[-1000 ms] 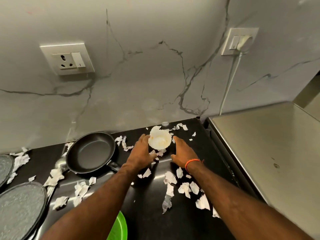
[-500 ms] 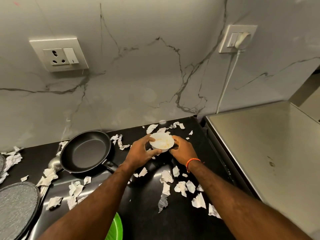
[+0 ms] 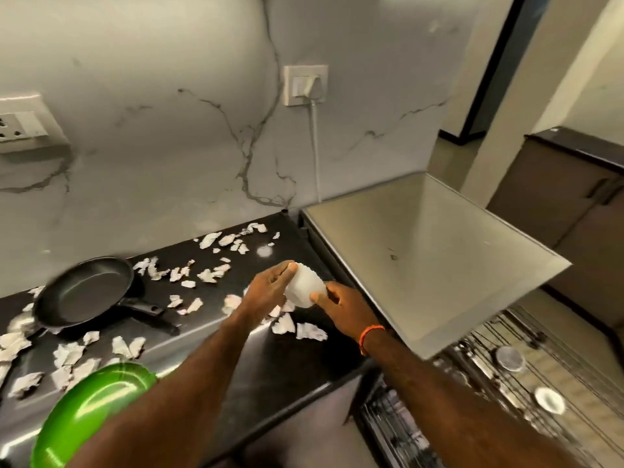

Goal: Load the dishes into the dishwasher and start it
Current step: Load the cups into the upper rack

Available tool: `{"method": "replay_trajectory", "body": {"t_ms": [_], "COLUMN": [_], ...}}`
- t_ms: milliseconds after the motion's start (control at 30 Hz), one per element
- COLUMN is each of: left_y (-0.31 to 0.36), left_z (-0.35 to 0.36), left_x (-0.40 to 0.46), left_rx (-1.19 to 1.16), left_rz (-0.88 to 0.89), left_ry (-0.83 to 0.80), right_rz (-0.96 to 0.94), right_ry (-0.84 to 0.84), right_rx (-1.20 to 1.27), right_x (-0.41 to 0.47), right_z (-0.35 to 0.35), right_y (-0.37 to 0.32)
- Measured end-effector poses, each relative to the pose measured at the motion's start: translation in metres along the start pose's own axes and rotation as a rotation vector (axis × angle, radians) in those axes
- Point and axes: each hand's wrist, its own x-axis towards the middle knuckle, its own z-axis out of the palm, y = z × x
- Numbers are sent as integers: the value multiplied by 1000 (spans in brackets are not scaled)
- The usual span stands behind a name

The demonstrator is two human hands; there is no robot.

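The small white bowl (image 3: 305,288) was gripped from both sides, left hand (image 3: 270,292) and right hand (image 3: 344,307) each clamped on it, and held tipped above the black counter (image 3: 277,359). Torn paper scraps (image 3: 209,275) were scattered all over; dishwasher rack (image 3: 506,383) was seen lower right.

- The bowl (image 3: 305,289) is partly covered by the left hand (image 3: 270,292) and right hand (image 3: 344,307); its inside is hidden.
- The green plate (image 3: 91,410) is cut off by the bottom edge and covered by the left arm.
- The socket (image 3: 23,125) is cut off at the left edge.
- The rack (image 3: 506,393) is blurred; its items cannot be told.
- The pan (image 3: 84,293) is blurred.
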Motion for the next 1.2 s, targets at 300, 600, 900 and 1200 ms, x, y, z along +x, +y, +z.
{"method": "replay_trajectory", "body": {"t_ms": [300, 600, 900, 1200], "left_y": [30, 15, -26, -112], "left_z": [187, 350, 515, 682], "left_x": [-13, -4, 44, 94], "left_rx": [286, 528, 652, 608], "left_rz": [101, 305, 364, 184], "left_ry": [-452, -623, -1063, -1302], "right_rz": [248, 413, 632, 920], "right_ry": [294, 494, 586, 772], "right_rx": [502, 514, 84, 201], "right_x": [-123, -201, -242, -248], "right_z": [-120, -212, -282, -339], "right_y": [65, 157, 257, 405]}}
